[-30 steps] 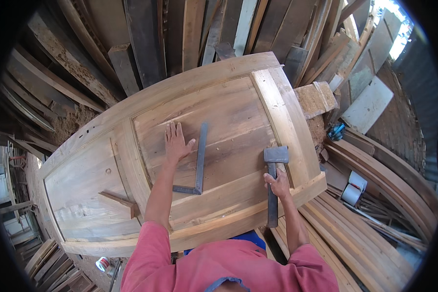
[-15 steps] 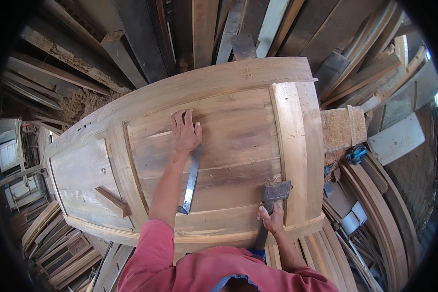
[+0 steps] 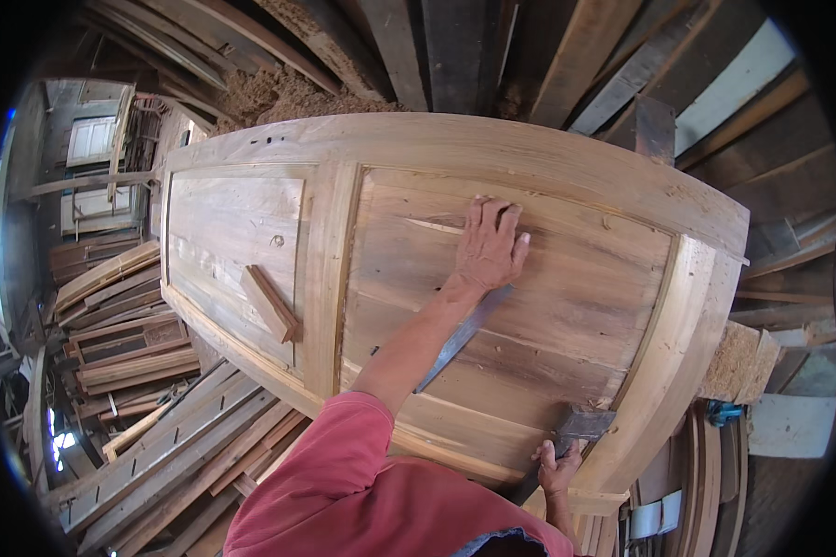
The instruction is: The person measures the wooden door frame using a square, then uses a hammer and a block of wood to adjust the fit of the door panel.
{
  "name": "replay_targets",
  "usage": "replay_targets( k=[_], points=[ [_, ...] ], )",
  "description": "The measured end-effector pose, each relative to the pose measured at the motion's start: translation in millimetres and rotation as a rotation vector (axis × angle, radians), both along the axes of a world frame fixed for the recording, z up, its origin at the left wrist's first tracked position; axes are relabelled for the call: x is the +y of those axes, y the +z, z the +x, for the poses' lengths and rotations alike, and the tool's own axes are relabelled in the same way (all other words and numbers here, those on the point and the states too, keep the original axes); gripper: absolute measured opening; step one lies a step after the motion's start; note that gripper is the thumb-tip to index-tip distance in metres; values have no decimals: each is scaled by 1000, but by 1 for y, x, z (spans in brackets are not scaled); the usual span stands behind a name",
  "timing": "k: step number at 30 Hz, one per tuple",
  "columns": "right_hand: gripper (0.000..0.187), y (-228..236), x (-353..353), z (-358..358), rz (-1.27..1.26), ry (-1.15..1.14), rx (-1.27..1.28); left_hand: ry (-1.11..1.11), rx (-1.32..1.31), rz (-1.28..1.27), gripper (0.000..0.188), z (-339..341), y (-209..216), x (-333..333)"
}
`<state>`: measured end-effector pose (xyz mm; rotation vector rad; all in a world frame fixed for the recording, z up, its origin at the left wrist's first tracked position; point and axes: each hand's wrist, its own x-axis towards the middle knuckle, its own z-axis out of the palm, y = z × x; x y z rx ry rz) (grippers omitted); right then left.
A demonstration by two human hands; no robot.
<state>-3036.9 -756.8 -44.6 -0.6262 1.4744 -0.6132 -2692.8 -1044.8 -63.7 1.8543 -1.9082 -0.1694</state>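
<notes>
A large wooden panel door (image 3: 529, 148) with framed panels lies flat before me. My left hand (image 3: 490, 246) rests palm down on its middle panel, fingers stretched out, nothing held. Beside that wrist, partly hidden by the forearm, lies a metal square (image 3: 464, 342) on the same panel. At the near right corner my right hand (image 3: 559, 464) is closed round the handle of a hammer (image 3: 585, 424) with a dark, block-shaped head. The head is over the panel's near right edge; whether it touches the wood I cannot tell. A short grooved wood strip (image 3: 269, 304) lies on the left panel.
Dark boards (image 3: 464, 56) stand along the far side, with sawdust (image 3: 283, 97) at the far left. Stacked planks (image 3: 176, 446) fill the near left. A wood block (image 3: 736, 362) and a blue power tool (image 3: 723, 412) are off the door's right end.
The view has swung left, so the door appears shifted right and tilted. My left hand still lies on the middle panel, and the right still grips the hammer.
</notes>
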Motion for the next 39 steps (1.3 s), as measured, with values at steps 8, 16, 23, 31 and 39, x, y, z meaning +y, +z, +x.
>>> replay_targets(
  k=[8,16,23,31,39],
  points=[
    [18,-2,2,-1,-33,13,25,37,77,17,46,6,-5,11],
    [14,-7,8,5,-97,-56,-10,189,-37,88,66,4,-4,18],
    [19,6,4,18,-134,-40,172,176,-151,109,73,51,-11,124],
    [24,1,6,17,-153,-126,176,280,-205,171,71,127,-8,280],
    [24,1,10,40,-201,-132,334,206,-50,371,69,147,24,378]
  ],
)
